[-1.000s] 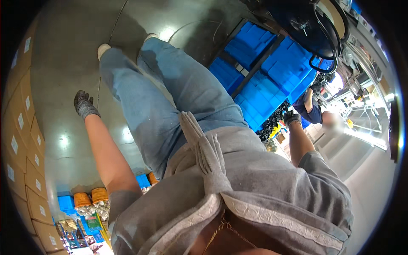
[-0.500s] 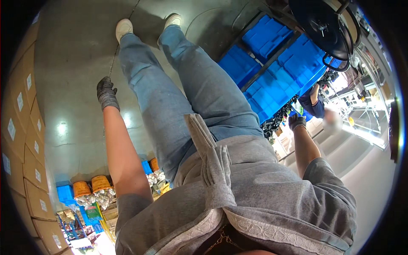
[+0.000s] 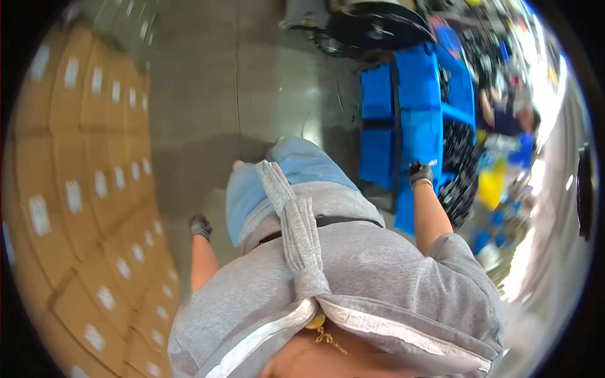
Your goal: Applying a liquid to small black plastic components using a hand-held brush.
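My left hand (image 3: 200, 226), in a dark grey glove, hangs at my side above the grey floor (image 3: 265, 88) with its fingers curled and nothing visible in it. My right hand (image 3: 421, 173), also gloved, is raised beside the edge of a stack of blue plastic bins (image 3: 403, 113); whether it touches a bin is unclear because the picture is blurred. I wear a grey shirt (image 3: 353, 283) and light blue jeans (image 3: 302, 170).
Stacked brown cardboard boxes (image 3: 82, 189) with white labels fill the left side. A dark wheeled machine (image 3: 378, 28) stands behind the bins. Another person (image 3: 510, 120) in dark blue is at the right by a cluttered bench.
The view has swung round: the cardboard boxes now fill the left and the blue bins sit upright at the right. My left arm has dropped closer to my side.
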A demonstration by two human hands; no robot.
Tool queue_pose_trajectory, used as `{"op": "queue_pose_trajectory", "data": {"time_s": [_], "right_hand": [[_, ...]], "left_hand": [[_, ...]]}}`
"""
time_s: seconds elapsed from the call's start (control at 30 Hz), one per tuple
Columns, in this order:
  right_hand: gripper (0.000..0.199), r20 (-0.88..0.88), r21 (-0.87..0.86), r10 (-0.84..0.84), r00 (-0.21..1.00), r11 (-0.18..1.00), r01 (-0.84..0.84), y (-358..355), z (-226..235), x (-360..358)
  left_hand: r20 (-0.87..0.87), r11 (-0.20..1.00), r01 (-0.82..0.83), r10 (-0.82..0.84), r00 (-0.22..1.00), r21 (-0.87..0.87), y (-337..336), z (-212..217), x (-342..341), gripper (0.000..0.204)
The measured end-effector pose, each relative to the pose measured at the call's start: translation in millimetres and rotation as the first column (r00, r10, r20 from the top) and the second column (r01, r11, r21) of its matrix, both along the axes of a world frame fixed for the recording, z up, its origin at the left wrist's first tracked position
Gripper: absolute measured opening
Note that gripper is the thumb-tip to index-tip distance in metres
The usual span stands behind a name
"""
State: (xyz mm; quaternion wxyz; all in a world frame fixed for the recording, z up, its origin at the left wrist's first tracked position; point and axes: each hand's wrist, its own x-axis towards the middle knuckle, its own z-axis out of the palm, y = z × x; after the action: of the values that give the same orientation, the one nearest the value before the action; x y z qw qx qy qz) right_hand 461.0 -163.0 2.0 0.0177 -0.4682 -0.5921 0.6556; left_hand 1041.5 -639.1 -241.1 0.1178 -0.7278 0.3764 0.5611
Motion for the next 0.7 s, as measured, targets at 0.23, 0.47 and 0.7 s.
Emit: {"op": "queue_pose_trajectory", "data": {"time_s": [0.23, 0.47, 0.7], "right_hand": [[0.020, -0.421, -0.117, -0.115, 0.900, 0.990, 0.072, 22.2, -16.3, 126.5], [0.024, -0.643, -0.297, -0.222, 0.733, 0.954, 0.028, 106.6, -15.8, 207.9], [0.030, -0.661, -0.396, -0.175, 0.729, 0.907, -0.141, 170.5, 11.0, 263.2]], "left_hand": [[0.113, 0.759, 0.644, -0.635, 0.764, -0.092, -172.1, 90.7, -150.8, 0.026], [-0.192, 0.705, 0.549, -0.676, 0.712, -0.449, -121.5, 169.4, -292.9, 0.026], [0.530, -0.398, 0.908, -0.803, -0.274, -0.133, 55.3, 219.2, -315.1, 0.035]]}}
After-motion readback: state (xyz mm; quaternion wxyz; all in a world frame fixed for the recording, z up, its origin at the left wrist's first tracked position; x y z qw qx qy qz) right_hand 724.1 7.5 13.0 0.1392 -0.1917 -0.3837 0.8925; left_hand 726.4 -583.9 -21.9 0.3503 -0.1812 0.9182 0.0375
